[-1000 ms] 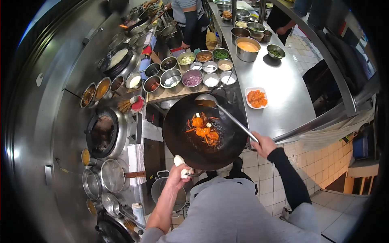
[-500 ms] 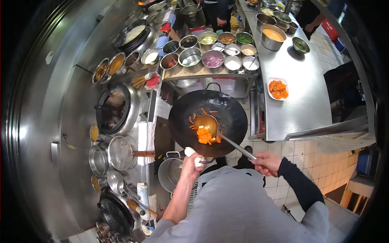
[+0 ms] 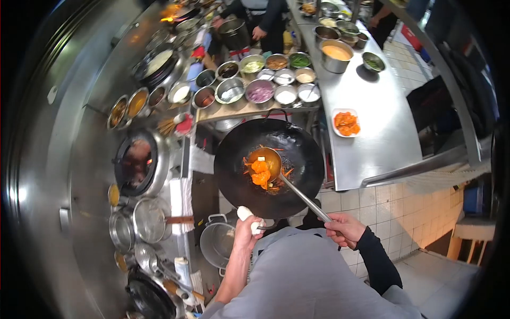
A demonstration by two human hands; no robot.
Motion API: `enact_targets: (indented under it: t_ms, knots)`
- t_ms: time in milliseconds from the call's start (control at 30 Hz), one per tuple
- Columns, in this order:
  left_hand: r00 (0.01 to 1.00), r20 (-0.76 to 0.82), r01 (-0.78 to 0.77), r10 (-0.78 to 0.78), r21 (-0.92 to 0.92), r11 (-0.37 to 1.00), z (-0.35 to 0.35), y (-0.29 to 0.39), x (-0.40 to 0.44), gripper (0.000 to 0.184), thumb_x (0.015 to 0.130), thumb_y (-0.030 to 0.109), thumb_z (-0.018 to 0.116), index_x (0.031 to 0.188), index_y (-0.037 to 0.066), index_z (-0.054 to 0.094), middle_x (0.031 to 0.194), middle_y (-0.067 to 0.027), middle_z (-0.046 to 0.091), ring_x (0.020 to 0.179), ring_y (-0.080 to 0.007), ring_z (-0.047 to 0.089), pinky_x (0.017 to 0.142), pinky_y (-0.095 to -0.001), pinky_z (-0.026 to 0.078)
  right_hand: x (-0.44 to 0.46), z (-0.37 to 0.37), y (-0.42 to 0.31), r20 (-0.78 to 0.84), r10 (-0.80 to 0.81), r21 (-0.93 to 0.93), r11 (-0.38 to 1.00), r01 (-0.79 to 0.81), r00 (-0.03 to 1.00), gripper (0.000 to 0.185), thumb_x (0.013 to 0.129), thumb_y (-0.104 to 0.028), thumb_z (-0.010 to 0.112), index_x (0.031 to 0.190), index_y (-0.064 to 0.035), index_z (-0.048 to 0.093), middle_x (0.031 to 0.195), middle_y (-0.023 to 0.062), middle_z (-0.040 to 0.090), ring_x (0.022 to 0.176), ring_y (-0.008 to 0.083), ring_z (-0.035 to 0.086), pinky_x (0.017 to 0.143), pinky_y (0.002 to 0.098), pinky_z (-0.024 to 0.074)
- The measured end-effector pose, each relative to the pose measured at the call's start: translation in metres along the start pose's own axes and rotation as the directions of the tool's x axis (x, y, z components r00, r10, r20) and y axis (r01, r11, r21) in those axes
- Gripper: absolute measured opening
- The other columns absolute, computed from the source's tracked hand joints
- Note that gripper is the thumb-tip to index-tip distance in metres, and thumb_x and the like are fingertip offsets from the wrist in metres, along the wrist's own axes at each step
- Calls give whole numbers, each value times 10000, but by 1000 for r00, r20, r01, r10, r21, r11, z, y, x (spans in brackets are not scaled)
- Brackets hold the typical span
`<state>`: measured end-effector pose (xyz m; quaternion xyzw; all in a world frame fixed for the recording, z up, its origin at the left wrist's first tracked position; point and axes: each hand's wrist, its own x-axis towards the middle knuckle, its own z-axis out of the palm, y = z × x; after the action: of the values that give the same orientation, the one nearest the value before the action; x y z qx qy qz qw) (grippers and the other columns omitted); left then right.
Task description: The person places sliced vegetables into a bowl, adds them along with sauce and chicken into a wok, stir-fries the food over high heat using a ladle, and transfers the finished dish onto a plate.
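My left hand (image 3: pixel 247 233) is closed around a white cloth (image 3: pixel 244 213) at the near handle of a black wok (image 3: pixel 300 141). The wok is held up in front of my body, its far loop handle (image 3: pixel 276 112) pointing away. In my right hand (image 3: pixel 344 229) is the long handle of a metal ladle (image 3: pixel 304 198). The ladle's bowl sits inside the wok, holding glossy orange pieces of food (image 3: pixel 260 173). Thin orange strips (image 3: pixel 287 172) lie on the wok's surface around it.
A white dish (image 3: pixel 336 131) of similar orange food stands on the steel counter (image 3: pixel 366 165) at right. Ahead are several metal ingredient pots (image 3: pixel 230 91). Burners (image 3: pixel 139 162) and strainers (image 3: pixel 150 220) line the left. A large pot (image 3: pixel 217 245) is below. Another person (image 3: pixel 258 33) stands at the back.
The ladle's bowl has turned and now carries orange pieces that were partly beside it. The wok appears slightly closer and larger. My view has shifted, and more of the person behind shows.
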<state>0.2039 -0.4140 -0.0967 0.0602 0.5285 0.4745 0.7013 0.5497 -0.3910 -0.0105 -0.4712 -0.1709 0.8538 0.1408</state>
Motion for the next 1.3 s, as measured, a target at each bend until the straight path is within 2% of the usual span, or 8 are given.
enact_targets:
  t_ms: [233, 367, 500, 600, 867, 933, 1067, 1300]
  knots:
    - [994, 111, 17, -19, 24, 1000, 41, 10, 28, 173, 866, 84, 619, 970, -45, 570, 755, -188, 657, 516, -191, 593, 366, -244, 379, -65, -14, 4, -183, -278, 100, 949, 299, 943, 333, 1070, -122, 522, 1398, -65, 514, 795, 2, 491, 473, 41, 410, 373, 211, 325]
    - [993, 117, -18, 8, 88, 996, 58, 15, 28, 153, 858, 77, 609, 962, -25, 560, 739, -177, 654, 496, -183, 586, 359, -245, 376, -68, -28, 5, -369, -425, 74, 873, 482, 827, 362, 1059, -112, 541, 1417, -76, 506, 791, -4, 493, 458, 48, 412, 369, 222, 345]
    - [995, 101, -9, -2, 111, 994, 57, 16, 24, 150, 851, 66, 604, 965, -21, 560, 737, -178, 655, 491, -182, 586, 353, -248, 377, -20, -56, 10, -541, -576, -214, 799, 562, 613, 354, 1034, -108, 585, 1377, -52, 515, 747, -7, 495, 445, 60, 427, 363, 247, 367]
    - [996, 89, 14, -24, 110, 994, 51, 15, 20, 173, 849, 60, 606, 984, -30, 548, 744, -189, 656, 497, -188, 588, 351, -247, 373, 28, -87, 21, -571, -590, -190, 772, 607, 571, 337, 1031, -109, 590, 1357, -50, 528, 725, -16, 478, 441, 66, 431, 356, 252, 361]
    - [998, 44, 49, -52, 68, 996, 35, 5, 13, 156, 862, 64, 591, 974, -36, 550, 759, -202, 657, 509, -197, 595, 357, -243, 388, 71, -85, 29, -679, -593, -300, 762, 573, 433, 447, 1016, -138, 591, 1448, -69, 498, 622, -9, 489, 428, 88, 460, 363, 290, 374]
    - [998, 34, 49, -51, 60, 997, 32, 4, 14, 141, 863, 72, 592, 947, -37, 562, 758, -201, 660, 508, -197, 596, 358, -245, 392, 79, -105, 41, -605, -752, -619, 651, 440, 262, 478, 997, -148, 611, 1452, -49, 506, 635, 52, 558, 459, 153, 535, 419, 333, 432]
    - [999, 13, 48, -49, 74, 996, 30, 4, 15, 121, 863, 83, 597, 900, -30, 576, 749, -195, 662, 505, -196, 598, 358, -252, 396, 53, -96, 28, -598, -777, -754, 628, 190, 197, 506, 924, -167, 633, 1377, 40, 545, 938, 327, 682, 854, 481, 691, 758, 501, 538]
    - [999, 26, 41, -43, 75, 996, 28, 10, 17, 124, 861, 79, 595, 900, -36, 573, 741, -190, 659, 499, -200, 599, 357, -251, 398, 36, -90, 21, -577, -804, -774, 594, 217, 143, 475, 931, -149, 639, 1352, 52, 552, 867, 285, 697, 707, 411, 707, 651, 484, 541]
